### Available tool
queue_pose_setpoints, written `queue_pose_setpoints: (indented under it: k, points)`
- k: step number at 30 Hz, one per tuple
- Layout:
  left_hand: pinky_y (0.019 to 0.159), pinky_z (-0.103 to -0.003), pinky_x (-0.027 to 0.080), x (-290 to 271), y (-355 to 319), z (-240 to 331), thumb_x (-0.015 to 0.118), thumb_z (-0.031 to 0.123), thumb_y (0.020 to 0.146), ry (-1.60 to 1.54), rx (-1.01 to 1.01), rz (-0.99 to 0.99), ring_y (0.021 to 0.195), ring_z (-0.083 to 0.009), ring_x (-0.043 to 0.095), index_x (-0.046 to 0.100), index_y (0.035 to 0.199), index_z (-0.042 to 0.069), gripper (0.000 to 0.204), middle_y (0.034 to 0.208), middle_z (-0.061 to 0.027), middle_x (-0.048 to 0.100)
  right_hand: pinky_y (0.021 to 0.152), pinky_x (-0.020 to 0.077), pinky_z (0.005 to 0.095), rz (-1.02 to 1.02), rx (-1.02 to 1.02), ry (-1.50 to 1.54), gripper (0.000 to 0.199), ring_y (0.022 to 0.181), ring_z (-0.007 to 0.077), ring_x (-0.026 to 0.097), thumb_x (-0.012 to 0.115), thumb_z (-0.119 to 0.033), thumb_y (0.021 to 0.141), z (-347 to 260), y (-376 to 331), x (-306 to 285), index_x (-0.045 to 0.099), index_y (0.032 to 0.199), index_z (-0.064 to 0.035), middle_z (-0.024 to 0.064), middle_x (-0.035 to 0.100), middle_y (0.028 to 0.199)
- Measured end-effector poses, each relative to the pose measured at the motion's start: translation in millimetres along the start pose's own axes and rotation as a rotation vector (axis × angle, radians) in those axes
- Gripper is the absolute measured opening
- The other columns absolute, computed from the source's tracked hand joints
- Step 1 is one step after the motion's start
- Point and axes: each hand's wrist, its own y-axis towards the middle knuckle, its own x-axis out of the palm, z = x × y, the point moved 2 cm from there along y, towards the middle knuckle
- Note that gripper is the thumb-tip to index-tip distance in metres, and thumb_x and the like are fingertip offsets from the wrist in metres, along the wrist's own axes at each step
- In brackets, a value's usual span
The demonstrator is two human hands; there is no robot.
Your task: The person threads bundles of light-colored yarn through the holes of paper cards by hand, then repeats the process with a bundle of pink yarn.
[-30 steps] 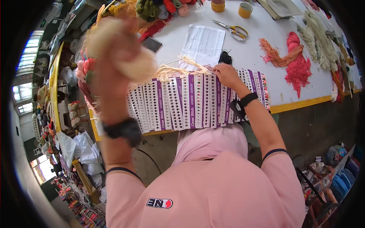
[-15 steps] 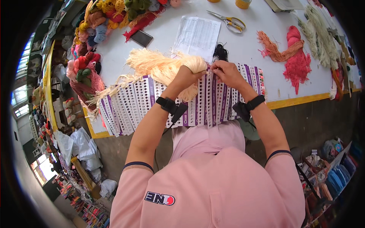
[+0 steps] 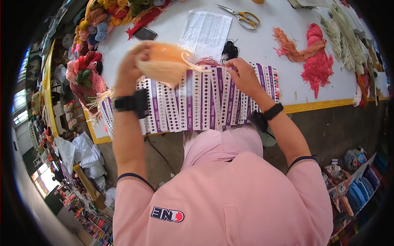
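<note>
A row of long white and purple strips with punched holes [image 3: 184,110] lies side by side along the table's near edge. My left hand [image 3: 135,67] is closed on a hank of pale peach thread [image 3: 164,67], held over the left part of the strips and smeared by motion. Loose ends of the hank trail to the right. At the right part of the strips, my right hand [image 3: 245,78] has thumb and fingers pinched together near their top edge; what they hold is hidden. Dark pink threads [image 3: 209,61] lie beside its fingertips, and a bundle of black thread [image 3: 230,50] is just beyond.
A printed sheet [image 3: 205,33], yellow-handled scissors [image 3: 246,19] and a phone [image 3: 145,33] lie farther back on the table. Heaped coloured yarn hanks [image 3: 88,69] line the left side. Orange and pink hanks [image 3: 314,61] lie right, near grey-green ones [image 3: 344,41].
My left hand has moved left and lifted the peach hank off the strips, away from my right hand. The right hand stays nearly in place. Dark pink threads now show behind the strips.
</note>
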Motion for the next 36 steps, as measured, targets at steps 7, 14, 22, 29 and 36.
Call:
queue_pose_setpoints:
  k: [7, 14, 22, 29, 36]
  points:
    - [0.059, -0.016, 0.041, 45.4, -179.1, 176.2, 0.044, 0.008, 0.1, 0.105, 0.692, -0.151, 0.066, -0.0046, 0.046, 0.042, 0.133, -0.013, 0.039, 0.085, -0.0023, 0.051, 0.081, 0.0487, 0.0405, -0.356, -0.106, 0.012, 0.021, 0.091, 0.0328, 0.061, 0.054, -0.002, 0.085, 17.9, -48.2, 25.1, 0.063, 0.103, -0.001, 0.0161, 0.063, 0.093]
    - [0.058, -0.017, 0.044, 132.8, -168.1, 32.4, 0.052, 0.027, 0.097, -0.241, 0.223, -0.366, 0.068, -0.0047, 0.053, 0.045, 0.134, -0.01, 0.053, 0.091, -0.0063, 0.065, 0.081, 0.0495, 0.0403, -0.21, -0.132, -0.023, 0.021, 0.091, 0.034, 0.062, 0.054, -0.003, 0.087, 12.6, -41.0, 17.3, 0.063, 0.106, -0.0008, 0.0164, 0.063, 0.096]
    - [0.105, -0.038, 0.044, 141.2, -70.8, -125.4, 0.048, 0.026, 0.1, -0.485, -0.152, -0.253, 0.124, -0.0245, 0.052, 0.042, 0.138, -0.006, 0.05, 0.134, -0.0159, 0.052, 0.069, 0.0481, 0.0234, -0.144, 0.268, 0.599, 0.014, 0.075, 0.0081, 0.059, 0.064, -0.013, 0.092, -68.2, -33.9, 0.1, 0.063, 0.098, 0.0002, 0.0022, 0.063, 0.083]
    - [0.088, -0.035, 0.053, 152.9, -82.3, -120.9, 0.048, 0.027, 0.101, -0.484, -0.198, -0.324, 0.108, -0.0202, 0.06, 0.05, 0.131, -0.002, 0.042, 0.122, -0.0125, 0.058, 0.067, 0.0462, 0.0212, -0.256, 0.453, 0.843, 0.009, 0.073, 0.0061, 0.055, 0.061, -0.012, 0.094, -69.8, -36.7, -2.9, 0.061, 0.095, -0.003, -0.0005, 0.06, 0.084]
    - [0.082, -0.034, 0.056, 140.8, -74.5, -124.9, 0.052, 0.021, 0.099, -0.527, -0.18, -0.358, 0.103, -0.0216, 0.061, 0.048, 0.132, -0.002, 0.041, 0.123, -0.0135, 0.057, 0.06, 0.0416, 0.0191, -0.216, 0.507, 1.025, 0.009, 0.067, 0.0045, 0.053, 0.053, -0.014, 0.099, -65.0, -41.7, -6.1, 0.057, 0.095, -0.0067, -0.0001, 0.064, 0.082]
